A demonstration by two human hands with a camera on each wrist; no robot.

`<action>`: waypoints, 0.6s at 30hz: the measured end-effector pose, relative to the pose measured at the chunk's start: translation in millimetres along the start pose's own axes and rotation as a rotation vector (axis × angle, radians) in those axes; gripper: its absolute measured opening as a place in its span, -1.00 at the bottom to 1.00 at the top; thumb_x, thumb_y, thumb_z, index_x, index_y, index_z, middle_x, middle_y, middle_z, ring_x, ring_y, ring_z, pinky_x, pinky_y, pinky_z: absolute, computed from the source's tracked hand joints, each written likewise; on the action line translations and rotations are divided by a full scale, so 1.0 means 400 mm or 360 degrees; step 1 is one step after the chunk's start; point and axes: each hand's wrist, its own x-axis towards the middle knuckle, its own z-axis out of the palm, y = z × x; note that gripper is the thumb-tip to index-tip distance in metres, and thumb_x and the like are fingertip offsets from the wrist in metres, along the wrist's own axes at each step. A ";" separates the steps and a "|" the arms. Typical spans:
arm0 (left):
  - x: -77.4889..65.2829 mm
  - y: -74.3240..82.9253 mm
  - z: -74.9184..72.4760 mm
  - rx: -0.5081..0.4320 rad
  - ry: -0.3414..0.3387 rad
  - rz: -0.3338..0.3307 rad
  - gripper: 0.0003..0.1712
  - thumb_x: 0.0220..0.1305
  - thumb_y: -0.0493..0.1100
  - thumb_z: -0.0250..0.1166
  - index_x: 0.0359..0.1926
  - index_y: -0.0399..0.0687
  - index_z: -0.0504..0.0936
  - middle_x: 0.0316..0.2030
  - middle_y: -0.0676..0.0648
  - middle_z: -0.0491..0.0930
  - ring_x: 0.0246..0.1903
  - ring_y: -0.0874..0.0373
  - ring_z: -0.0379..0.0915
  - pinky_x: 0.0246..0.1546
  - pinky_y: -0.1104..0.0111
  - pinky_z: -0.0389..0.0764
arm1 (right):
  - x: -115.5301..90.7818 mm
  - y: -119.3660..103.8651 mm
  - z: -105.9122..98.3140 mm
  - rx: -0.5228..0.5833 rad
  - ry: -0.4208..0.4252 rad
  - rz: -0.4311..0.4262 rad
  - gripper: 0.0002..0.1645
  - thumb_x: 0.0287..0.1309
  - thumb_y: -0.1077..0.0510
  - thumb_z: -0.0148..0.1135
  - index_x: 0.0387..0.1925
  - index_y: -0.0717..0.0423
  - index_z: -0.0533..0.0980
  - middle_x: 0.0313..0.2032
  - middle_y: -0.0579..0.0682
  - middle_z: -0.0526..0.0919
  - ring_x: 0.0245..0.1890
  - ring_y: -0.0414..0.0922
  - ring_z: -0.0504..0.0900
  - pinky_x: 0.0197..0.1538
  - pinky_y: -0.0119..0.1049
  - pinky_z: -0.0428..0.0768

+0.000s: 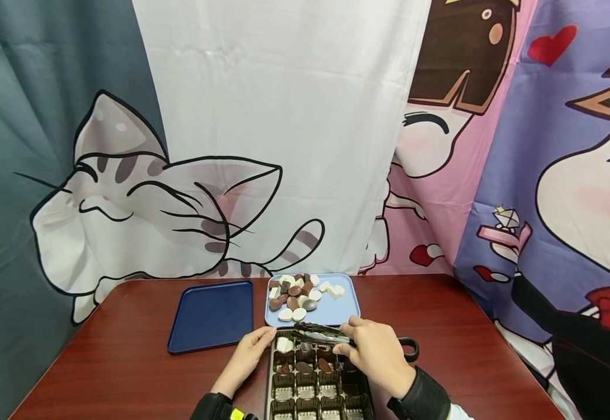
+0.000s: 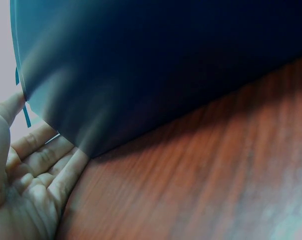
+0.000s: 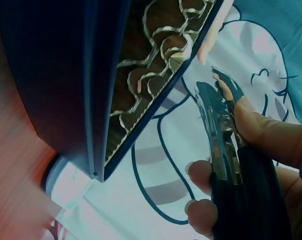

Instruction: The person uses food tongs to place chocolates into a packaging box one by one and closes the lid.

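A dark box (image 1: 269,382) with a gold compartment insert (image 1: 306,392) stands at the table's front. My left hand (image 1: 247,357) grips its far left corner; in the left wrist view the thumb lies along the edge and the fingers spread against the dark wall (image 2: 165,70). With my right hand (image 1: 379,353) I hold black-handled metal tongs (image 3: 223,142), their tips over the box's far row. I cannot tell whether anything is between the tips. A white chocolate (image 1: 284,345) and a greyish one (image 1: 306,346) sit in the far row, several brown chocolates (image 1: 303,367) in the row nearer me.
Behind the box, a light blue tray (image 1: 331,317) bears a pile of white and brown chocolates (image 1: 292,302). A dark blue tray (image 1: 212,318) lies to its left on the reddish wooden table (image 1: 126,344). Printed curtains (image 1: 283,87) hang along the back.
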 end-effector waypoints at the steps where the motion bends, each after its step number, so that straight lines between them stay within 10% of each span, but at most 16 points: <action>1: 0.000 0.000 0.000 -0.0009 0.0007 -0.0001 -0.52 0.53 0.05 0.12 0.16 -0.23 0.64 0.14 -0.23 0.66 0.14 0.01 0.58 0.10 0.22 0.60 | -0.003 -0.002 -0.001 -0.0008 -0.0002 -0.0006 -0.69 -0.02 -0.19 0.49 -0.32 -0.11 0.72 -0.55 -0.25 0.40 -0.62 -0.36 0.27 -0.50 -0.51 0.14; 18: 0.000 0.000 -0.004 -0.0019 -0.0020 -0.0002 -0.48 0.54 0.09 0.10 0.18 -0.24 0.62 0.14 -0.23 0.65 0.14 0.02 0.57 0.11 0.16 0.61 | 0.011 0.024 0.003 -0.0018 -0.0020 0.0118 -0.72 -0.09 -0.14 0.54 -0.38 -0.11 0.72 -0.60 -0.23 0.34 -0.67 -0.35 0.21 -0.55 -0.48 0.16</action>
